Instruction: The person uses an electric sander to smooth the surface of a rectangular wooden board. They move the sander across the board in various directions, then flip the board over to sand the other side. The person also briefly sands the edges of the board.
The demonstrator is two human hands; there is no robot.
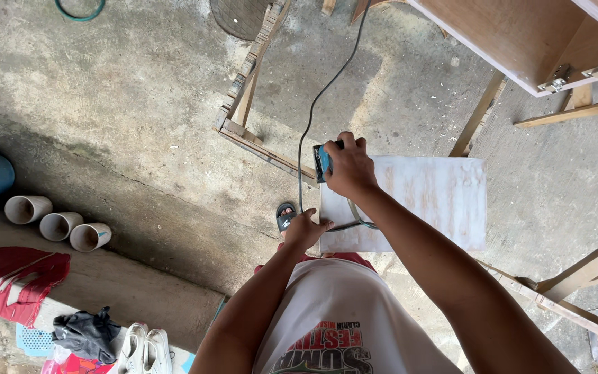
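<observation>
One whitewashed board (423,201) lies flat in the middle of the view, pale and streaked, and both hands work at its left end. The right hand (349,166) sits on top of one blue power sander (323,161) at the board's upper left corner, its fingers wrapped down and clamped on the tool's body. A single dark cord (313,104) runs from the sander up and away across the floor. The left hand (305,230) rests at the board's lower left edge, fingers curled against it and thumb on top, steadying it. Just beside that hand, one sandalled foot (285,216) shows on the concrete floor (140,125), which is rough, grey and stained. One open wooden frame (247,97) lies on the floor above the board, and part of a wooden cabinet (520,34) with two metal hinges fills the upper right. At the left, three short white pipe pieces (58,225) stand in a row on a low ledge, near a red cloth (12,280), a dark rag (88,334) and one pair of white shoes (145,350).
</observation>
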